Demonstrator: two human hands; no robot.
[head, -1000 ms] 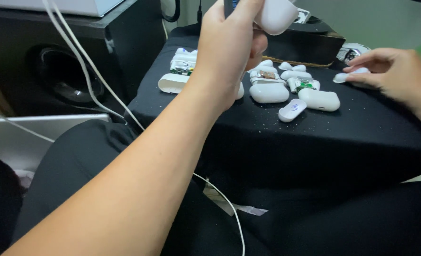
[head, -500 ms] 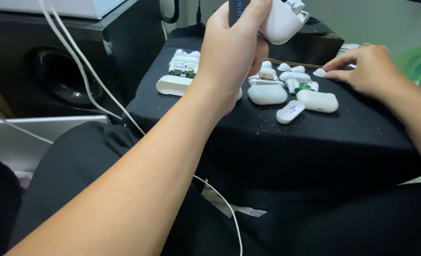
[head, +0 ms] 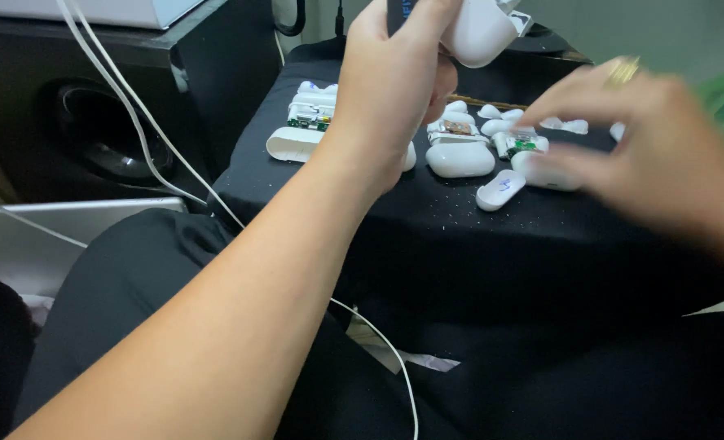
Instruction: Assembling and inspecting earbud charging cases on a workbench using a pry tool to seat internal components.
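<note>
My left hand (head: 394,81) is raised over the black cloth-covered table (head: 427,228), gripping a white earbud case (head: 480,33) together with a dark slim tool whose top is cut off by the frame. My right hand (head: 663,155) is blurred with motion above the table's right side, fingers spread, nothing seen in it; a gold ring sits on one finger. Below the hands lie several white earbud cases and shells (head: 459,159), a case lid (head: 500,189) and small green circuit boards (head: 309,122).
A black speaker cabinet (head: 109,138) stands at the left. White cables (head: 134,122) run down past it and across my dark-clothed lap (head: 215,269). A pale box edge (head: 68,244) sits low at the left. A green object shows at the far right.
My right hand has left the far right of the table and swung toward the middle, nearer the camera. The left hand keeps the white case raised.
</note>
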